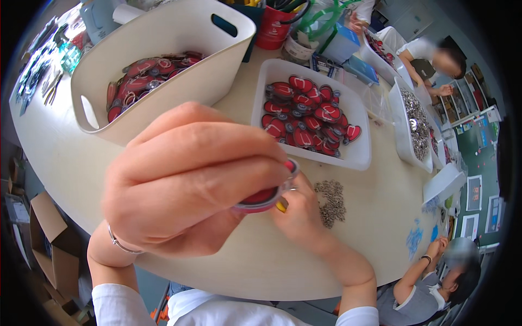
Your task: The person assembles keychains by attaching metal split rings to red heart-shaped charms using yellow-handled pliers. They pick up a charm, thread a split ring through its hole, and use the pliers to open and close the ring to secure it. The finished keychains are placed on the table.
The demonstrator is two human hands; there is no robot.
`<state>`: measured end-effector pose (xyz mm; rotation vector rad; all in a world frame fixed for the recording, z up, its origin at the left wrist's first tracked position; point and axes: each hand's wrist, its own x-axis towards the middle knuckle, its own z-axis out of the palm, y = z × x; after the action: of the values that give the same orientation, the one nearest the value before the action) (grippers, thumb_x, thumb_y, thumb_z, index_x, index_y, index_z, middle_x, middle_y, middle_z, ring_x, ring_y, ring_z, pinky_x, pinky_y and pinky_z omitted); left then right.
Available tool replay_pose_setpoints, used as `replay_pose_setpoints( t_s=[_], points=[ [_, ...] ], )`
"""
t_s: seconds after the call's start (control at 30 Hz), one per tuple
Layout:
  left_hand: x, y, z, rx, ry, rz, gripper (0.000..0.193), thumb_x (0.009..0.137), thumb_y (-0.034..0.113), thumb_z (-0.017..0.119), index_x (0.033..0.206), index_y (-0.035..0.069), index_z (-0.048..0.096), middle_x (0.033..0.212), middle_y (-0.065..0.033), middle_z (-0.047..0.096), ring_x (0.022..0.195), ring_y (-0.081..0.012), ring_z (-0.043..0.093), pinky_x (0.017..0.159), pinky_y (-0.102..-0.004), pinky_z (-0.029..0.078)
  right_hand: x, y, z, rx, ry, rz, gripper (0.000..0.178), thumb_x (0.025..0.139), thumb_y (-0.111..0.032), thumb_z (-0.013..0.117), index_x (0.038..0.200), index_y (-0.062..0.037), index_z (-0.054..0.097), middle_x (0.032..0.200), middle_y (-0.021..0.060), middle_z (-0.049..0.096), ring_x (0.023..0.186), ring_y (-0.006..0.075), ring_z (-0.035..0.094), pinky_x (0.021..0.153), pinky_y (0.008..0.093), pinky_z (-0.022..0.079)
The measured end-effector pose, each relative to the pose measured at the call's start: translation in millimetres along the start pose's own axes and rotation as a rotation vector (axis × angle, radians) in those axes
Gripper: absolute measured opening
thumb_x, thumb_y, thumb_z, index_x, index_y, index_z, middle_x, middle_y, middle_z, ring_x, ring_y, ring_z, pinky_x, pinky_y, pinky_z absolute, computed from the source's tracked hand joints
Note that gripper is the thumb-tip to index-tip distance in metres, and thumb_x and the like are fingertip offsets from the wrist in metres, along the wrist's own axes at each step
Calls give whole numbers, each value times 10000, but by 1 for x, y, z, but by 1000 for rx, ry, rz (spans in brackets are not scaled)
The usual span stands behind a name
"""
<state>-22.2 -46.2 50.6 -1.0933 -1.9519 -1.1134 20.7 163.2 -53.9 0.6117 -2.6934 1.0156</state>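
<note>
Left hand (185,174) closed, pinching a red charm (260,202) with clear edge, held up over the table (261,277). Right hand (302,212) just behind it, fingers curled on a yellow piece (281,206), mostly hidden, kind unclear. Tall cream bin (217,76), upper left: heap of red charms (142,76), some with rings. Low white tray (361,153), center: more red charms (307,117), overlapping. Long white container (401,138) at right: full of silver metal parts (414,125). Loose pile of small metal bits (330,204) beside right hand. Red cup (270,37) at back: tools.
</note>
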Motion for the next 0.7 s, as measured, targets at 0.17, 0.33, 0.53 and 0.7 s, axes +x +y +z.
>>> replay_pose_setpoints(
  t_s=[0.17,0.33,0.53,0.7],
  points=[
    [-1,-5,5,-51,47,39,209,576,12,652,775,34,710,844,-71,674,659,-185,564,597,-281,461,-6,-7,10,121,-117,-73,207,647,-66,763,769,4,612,922,117,543,847,295,550,722,396,433],
    [-1,-4,2,-58,114,72,218,572,4,643,779,38,706,850,-68,677,661,-180,568,591,-279,468,5,-16,9,-21,-206,-228,193,675,-71,738,815,-10,621,949,104,539,879,289,533,761,400,408],
    [-4,-10,12,-130,90,78,222,599,-27,656,808,35,699,859,-79,675,682,-191,588,596,-283,478,12,-11,3,-47,-233,-185,209,700,-88,721,868,-21,617,972,113,531,900,300,517,780,417,395],
    [-3,0,22,-288,78,39,224,625,-63,664,834,13,690,857,-95,673,683,-205,599,581,-290,480,7,-12,-23,16,-164,-52,199,722,-78,717,855,1,592,972,149,522,884,322,536,758,414,423]
  ],
)
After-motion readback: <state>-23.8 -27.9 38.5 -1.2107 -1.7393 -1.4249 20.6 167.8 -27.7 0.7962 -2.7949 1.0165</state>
